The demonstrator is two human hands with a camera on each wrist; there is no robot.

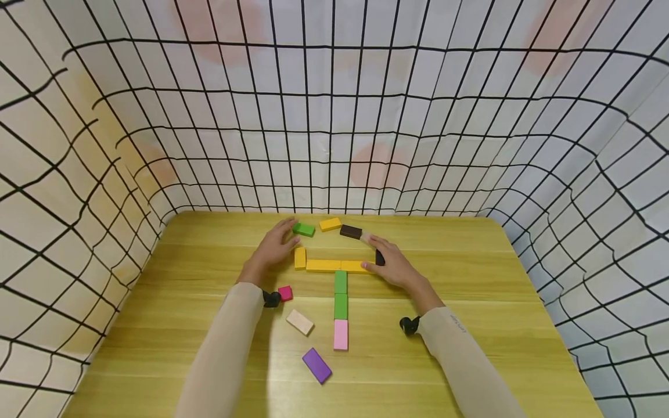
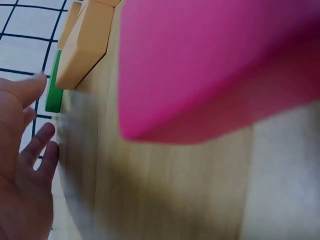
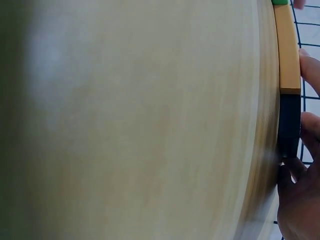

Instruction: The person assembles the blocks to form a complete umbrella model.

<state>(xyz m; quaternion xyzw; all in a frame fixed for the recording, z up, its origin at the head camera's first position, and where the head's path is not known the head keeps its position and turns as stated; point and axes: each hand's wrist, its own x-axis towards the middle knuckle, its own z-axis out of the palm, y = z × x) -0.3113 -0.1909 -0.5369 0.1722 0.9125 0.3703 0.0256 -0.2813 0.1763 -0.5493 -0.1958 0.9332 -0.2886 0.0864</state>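
Note:
My left hand (image 1: 275,244) is spread at the left of a green block (image 1: 304,229), fingertips close beside it. A short yellow block (image 1: 300,258) stands near its thumb side. In the left wrist view this hand (image 2: 27,155) has loose, apart fingers holding nothing. At the right end of the yellow row (image 1: 324,265), my right hand (image 1: 395,265) grips a black block (image 3: 289,125), partly hidden under the hand in the head view. One finger touches the adjoining yellow block (image 3: 289,55). Below the row runs a column of two green blocks (image 1: 341,306) and a pink block (image 1: 341,335).
Behind the row lie a yellow block (image 1: 330,224) and a dark brown block (image 1: 351,231). Toward the front are a magenta block (image 1: 285,293) by the left wrist, a cream block (image 1: 300,322) and a purple block (image 1: 316,366). Grid-patterned cloth (image 1: 334,145) surrounds the wooden table (image 1: 444,377).

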